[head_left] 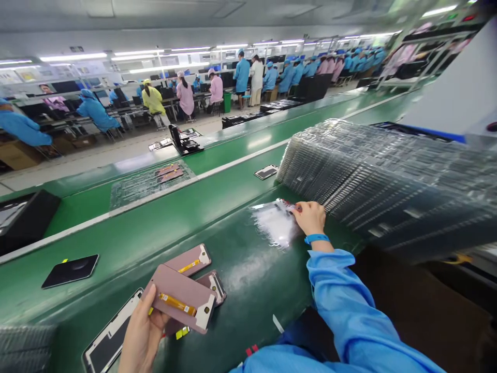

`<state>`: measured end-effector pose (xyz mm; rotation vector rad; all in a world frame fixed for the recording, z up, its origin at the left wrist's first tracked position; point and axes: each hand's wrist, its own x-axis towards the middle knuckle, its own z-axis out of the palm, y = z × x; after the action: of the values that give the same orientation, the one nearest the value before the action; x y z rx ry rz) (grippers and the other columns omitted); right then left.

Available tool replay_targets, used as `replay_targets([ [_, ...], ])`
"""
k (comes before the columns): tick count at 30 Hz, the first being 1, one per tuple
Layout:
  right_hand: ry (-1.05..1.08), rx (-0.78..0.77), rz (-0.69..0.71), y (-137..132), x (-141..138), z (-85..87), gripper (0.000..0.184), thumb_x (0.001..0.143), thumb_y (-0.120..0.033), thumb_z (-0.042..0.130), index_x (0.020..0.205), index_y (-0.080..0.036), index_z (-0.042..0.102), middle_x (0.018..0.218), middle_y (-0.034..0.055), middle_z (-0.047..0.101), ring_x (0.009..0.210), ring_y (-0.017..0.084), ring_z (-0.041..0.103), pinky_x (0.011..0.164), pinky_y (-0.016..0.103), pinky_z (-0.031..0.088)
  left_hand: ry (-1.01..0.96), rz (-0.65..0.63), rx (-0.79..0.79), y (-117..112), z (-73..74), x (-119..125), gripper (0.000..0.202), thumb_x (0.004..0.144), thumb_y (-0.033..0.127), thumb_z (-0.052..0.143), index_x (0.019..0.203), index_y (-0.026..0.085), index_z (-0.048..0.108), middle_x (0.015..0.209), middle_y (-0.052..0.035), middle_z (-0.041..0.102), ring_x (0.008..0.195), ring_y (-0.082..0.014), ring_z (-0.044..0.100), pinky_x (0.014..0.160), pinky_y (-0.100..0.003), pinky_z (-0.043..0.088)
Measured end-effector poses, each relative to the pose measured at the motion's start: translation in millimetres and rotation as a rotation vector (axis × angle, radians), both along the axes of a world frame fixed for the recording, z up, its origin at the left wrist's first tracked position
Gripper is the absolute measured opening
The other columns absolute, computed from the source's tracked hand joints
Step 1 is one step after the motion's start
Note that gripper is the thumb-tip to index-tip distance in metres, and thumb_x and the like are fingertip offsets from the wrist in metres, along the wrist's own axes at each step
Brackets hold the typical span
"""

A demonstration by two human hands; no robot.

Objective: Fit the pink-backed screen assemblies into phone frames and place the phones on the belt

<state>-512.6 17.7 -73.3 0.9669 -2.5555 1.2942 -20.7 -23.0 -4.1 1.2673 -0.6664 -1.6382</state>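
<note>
Mauve panel (pixel 184 295) in left hand (pixel 142 324). Clock face taken over the whole view, 12 at the far edge. Panel and left hand both at 7 o'clock; thumb on the upper face near the left edge, fingers underneath, so the panel is pinched and tilted above the green worktop (pixel 248 316). An orange flex strip (pixel 177 304) lies along its face; white patch at the right end.

Right hand (pixel 310 216) at 4 o'clock, fingertips brought together at the near-right edge of a white fringed pile (pixel 274 224), beside red marks. Cannot tell whether a single piece is pinched there. Blue wristband (pixel 317 238) and blue sleeve (pixel 345 295) on this arm.

About the held panel, clock centred on it: a second mauve panel (pixel 178 260) at 12, partly covered; a darker part (pixel 218 287) at 2; a pale-edged frame (pixel 111 334) with dark interior at 8.

Whole view again: black-faced slab (pixel 70 271) at 8; clear tray (pixel 132 186) carrying mauve parts (pixel 171 172) at 9; tall stack of clear trays (pixel 388 181) at 3. Seated and standing workers at 10 to 1, beyond the line.
</note>
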Motion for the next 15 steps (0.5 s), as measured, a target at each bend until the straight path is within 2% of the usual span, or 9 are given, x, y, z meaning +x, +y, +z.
replay_targets([
  [2,0.018,-0.035,0.015,-1,19,6.5,0.044,0.081,-0.034,0.059,0.114,-0.005,0.063,0.133,0.0296,0.039,0.127,0.044,0.025,0.102,0.064,0.017,0.02,-0.001,0.008,1,-2.7,1,0.036,0.082,0.019,0.069,0.118,0.018,0.065,0.103,-0.0043,0.074,0.08,-0.0173,0.071,0.061,-0.024,0.062],
  [4,-0.014,-0.072,0.179,-6,50,15.3,0.05,0.087,-0.043,0.055,0.12,-0.006,0.06,0.14,0.0288,0.033,0.132,0.042,0.02,0.106,0.063,0.014,0.039,-0.001,0.009,4,-5.4,-4,0.043,0.075,0.025,0.078,0.115,0.018,0.066,0.102,-0.0041,0.073,0.079,-0.0177,0.07,0.062,-0.026,0.062],
  [5,-0.061,-0.075,0.343,-9,70,19.0,0.052,0.09,-0.052,0.053,0.114,-0.008,0.062,0.136,0.0276,0.039,0.131,0.04,0.026,0.107,0.06,0.019,0.059,-0.01,0.007,7,-6.4,-9,0.045,0.072,0.029,0.082,0.113,0.018,0.067,0.101,-0.0039,0.073,0.08,-0.0177,0.07,0.063,-0.027,0.062],
  [7,-0.177,-0.031,0.695,-13,121,23.7,0.065,0.087,-0.075,0.044,0.091,-0.014,0.067,0.117,0.0197,0.057,0.115,0.032,0.049,0.1,0.048,0.039,0.122,-0.059,-0.015,18,-7.8,-23,0.048,0.067,0.037,0.086,0.107,0.017,0.068,0.101,-0.0041,0.073,0.085,-0.0182,0.069,0.07,-0.027,0.061],
  [9,-0.369,0.059,1.116,-10,178,24.4,0.089,0.082,-0.091,0.017,0.069,-0.015,0.061,0.098,0.0145,0.066,0.089,0.023,0.063,0.08,0.036,0.052,0.192,-0.139,-0.057,31,-9.0,-39,0.046,0.069,0.044,0.084,0.103,0.016,0.069,0.101,-0.0061,0.072,0.094,-0.0201,0.067,0.081,-0.028,0.059],
  [10,-0.729,0.125,1.423,-6,205,23.6,0.094,0.08,-0.094,0.013,0.073,-0.014,0.062,0.1,0.0164,0.066,0.088,0.024,0.064,0.078,0.036,0.053,0.208,-0.173,-0.083,37,-9.8,-45,0.045,0.073,0.046,0.082,0.103,0.016,0.069,0.101,-0.0071,0.072,0.095,-0.0205,0.067,0.083,-0.028,0.057],
  [12,-1.376,0.255,1.739,5,248,20.4,0.098,0.076,-0.096,0.022,0.099,-0.011,0.066,0.105,0.0175,0.065,0.091,0.025,0.066,0.083,0.039,0.053,0.181,-0.239,-0.132,45,-12.0,-51,0.043,0.079,0.052,0.074,0.101,0.015,0.07,0.096,-0.0084,0.073,0.087,-0.0192,0.067,0.079,-0.027,0.055],
  [13,-1.61,0.291,1.811,10,263,18.2,0.095,0.077,-0.094,0.03,0.105,-0.01,0.066,0.104,0.0173,0.065,0.09,0.025,0.066,0.083,0.037,0.053,0.132,-0.267,-0.155,47,-13.2,-48,0.044,0.081,0.055,0.071,0.1,0.014,0.07,0.094,-0.0089,0.073,0.082,-0.0185,0.067,0.075,-0.027,0.054],
  [15,-1.887,0.276,1.831,16,280,13.6,0.085,0.081,-0.085,0.04,0.107,-0.008,0.066,0.097,0.0149,0.064,0.08,0.021,0.066,0.074,0.031,0.054,-0.028,-0.299,-0.227,47,-16.1,-29,0.049,0.081,0.059,0.068,0.102,0.015,0.071,0.099,-0.0109,0.073,0.084,-0.0201,0.067,0.077,-0.028,0.054],
])
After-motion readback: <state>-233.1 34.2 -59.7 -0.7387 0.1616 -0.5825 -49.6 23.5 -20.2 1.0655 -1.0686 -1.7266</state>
